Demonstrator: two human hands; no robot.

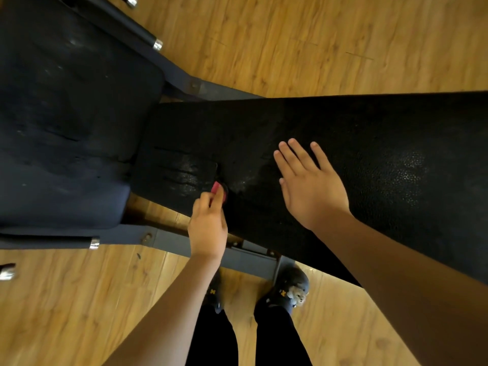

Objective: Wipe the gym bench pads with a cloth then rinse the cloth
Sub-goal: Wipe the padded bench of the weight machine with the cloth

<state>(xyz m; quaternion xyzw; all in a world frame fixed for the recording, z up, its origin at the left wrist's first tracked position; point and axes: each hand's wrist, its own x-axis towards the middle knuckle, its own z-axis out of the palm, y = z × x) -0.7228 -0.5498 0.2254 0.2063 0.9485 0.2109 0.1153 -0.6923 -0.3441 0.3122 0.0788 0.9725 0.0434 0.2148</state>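
The long black textured bench pad [383, 143] runs from the middle to the right, with a wet sheen near its left end. A second, dark blue pad [66, 128] lies to its left. My left hand [208, 225] reaches over the black pad's near edge and pinches a small pink-red item [216, 186] against the pad; only a corner shows, so I cannot tell whether it is the cloth. My right hand [311, 186] lies flat on the black pad with straight fingers, just right of the left hand, and holds nothing.
The bench's grey metal frame [169, 237] runs under the pads, with chrome-tipped black bars [94, 243] [157, 44] sticking out at the left. My dark shoes [293, 289] stand on the wooden floor [317, 43] against the frame.
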